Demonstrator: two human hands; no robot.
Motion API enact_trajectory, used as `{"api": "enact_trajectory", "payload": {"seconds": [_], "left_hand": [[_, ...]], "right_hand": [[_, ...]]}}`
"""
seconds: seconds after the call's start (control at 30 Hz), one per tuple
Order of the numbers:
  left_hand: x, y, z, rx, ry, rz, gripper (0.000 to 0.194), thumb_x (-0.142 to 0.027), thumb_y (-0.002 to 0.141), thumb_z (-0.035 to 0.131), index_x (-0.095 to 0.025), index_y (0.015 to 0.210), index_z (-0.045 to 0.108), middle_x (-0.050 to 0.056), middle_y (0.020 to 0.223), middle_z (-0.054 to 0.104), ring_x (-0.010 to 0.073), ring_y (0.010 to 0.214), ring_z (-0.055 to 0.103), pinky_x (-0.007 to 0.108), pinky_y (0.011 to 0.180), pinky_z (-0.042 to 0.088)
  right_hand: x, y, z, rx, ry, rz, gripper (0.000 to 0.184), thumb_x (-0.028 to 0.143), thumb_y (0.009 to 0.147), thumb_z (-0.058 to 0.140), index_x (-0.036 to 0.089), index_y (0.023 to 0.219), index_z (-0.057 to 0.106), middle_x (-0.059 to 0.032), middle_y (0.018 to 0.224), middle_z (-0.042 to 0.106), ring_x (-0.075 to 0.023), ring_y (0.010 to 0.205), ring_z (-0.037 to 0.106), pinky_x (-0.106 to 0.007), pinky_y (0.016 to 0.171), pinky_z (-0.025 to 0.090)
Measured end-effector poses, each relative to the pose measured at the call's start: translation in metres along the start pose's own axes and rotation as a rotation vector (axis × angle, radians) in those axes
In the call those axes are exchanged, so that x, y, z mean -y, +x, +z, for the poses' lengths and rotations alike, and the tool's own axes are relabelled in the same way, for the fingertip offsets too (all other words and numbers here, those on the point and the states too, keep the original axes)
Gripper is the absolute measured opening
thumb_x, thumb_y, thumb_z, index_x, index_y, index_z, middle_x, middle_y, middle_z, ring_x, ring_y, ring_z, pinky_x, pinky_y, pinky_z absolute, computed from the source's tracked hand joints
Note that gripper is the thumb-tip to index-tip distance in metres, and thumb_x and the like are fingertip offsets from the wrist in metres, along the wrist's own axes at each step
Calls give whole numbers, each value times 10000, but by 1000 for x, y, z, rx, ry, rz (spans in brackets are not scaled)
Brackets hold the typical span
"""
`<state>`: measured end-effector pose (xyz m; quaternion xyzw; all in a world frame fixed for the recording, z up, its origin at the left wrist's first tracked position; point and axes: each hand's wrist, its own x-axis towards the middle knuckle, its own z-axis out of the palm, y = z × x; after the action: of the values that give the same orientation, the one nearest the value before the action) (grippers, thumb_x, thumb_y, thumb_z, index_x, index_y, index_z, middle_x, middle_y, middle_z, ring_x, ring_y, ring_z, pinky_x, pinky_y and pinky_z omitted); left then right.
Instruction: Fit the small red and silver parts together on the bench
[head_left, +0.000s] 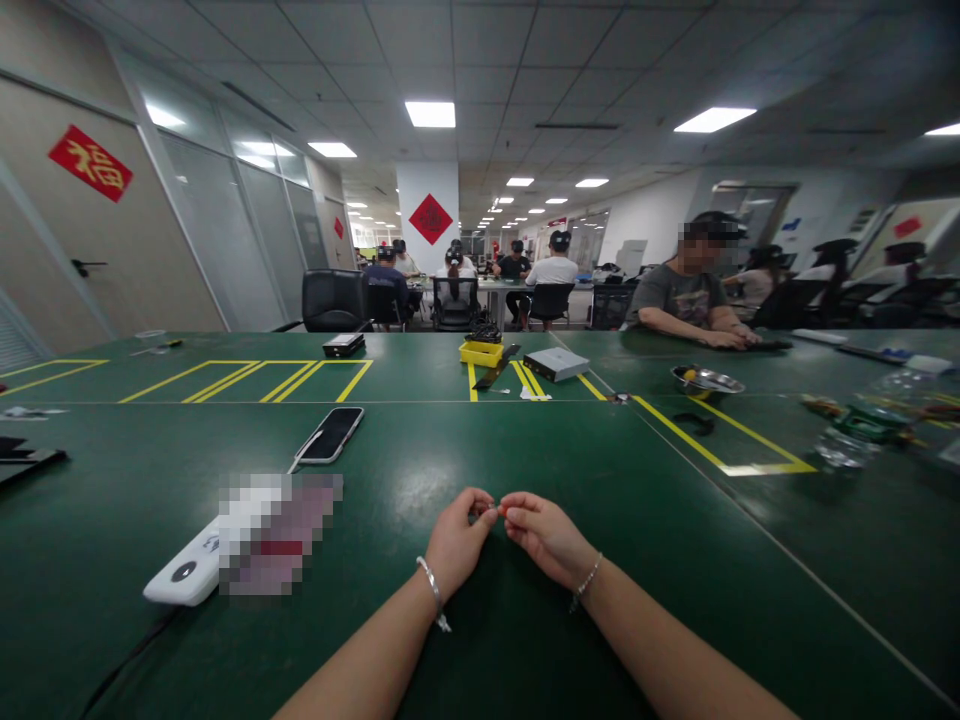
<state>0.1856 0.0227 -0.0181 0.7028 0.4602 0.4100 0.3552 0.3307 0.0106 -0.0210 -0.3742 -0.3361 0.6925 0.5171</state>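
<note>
My left hand and my right hand meet fingertip to fingertip just above the green table. Thumb and forefinger of the right hand pinch a tiny orange-red piece, mostly covered by the fingers. The left hand is closed in a pinch too, and a small dark or metallic bit shows at its fingertips, too small to name. Whether the two pieces are joined I cannot tell. A bracelet circles each wrist.
To the left lie a phone and a white power bank with a cable. Farther back are a yellow tray, a grey box and a metal bowl. A plastic bottle lies right; a person sits across.
</note>
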Motion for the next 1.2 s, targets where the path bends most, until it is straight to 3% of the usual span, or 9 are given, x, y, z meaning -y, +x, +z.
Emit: {"api": "enact_trajectory", "payload": {"seconds": [0.37,0.63,0.9,1.2], "left_hand": [[2,-1,2,-12,46,62,116,-137,638,504,-191,740,502,-35,700,537,108,652,499,217,606,381],[0,-2,3,-60,157,77,87,-150,639,516,-184,717,534,-16,693,553,121,650,501,234,602,381],[-6,-6,3,-76,231,125,59,-200,677,501,-182,680,558,-6,673,550,128,652,500,241,610,379],[-4,-6,4,-137,223,96,86,-212,679,498,-179,693,577,0,670,557,131,647,502,250,606,381]], "right_hand": [[-1,0,2,-29,-5,-22,205,171,570,652,132,755,571,-23,702,597,-71,599,528,-227,633,401],[-8,0,10,-113,-153,-101,251,228,519,680,110,721,586,-39,714,604,-114,677,541,-268,706,402],[-13,2,10,-173,-271,-167,205,289,544,657,130,644,575,-18,631,588,-97,584,512,-241,597,402],[-11,-5,20,-240,-513,-235,287,378,624,574,119,721,649,-24,606,582,-102,561,463,-234,542,361]]}}
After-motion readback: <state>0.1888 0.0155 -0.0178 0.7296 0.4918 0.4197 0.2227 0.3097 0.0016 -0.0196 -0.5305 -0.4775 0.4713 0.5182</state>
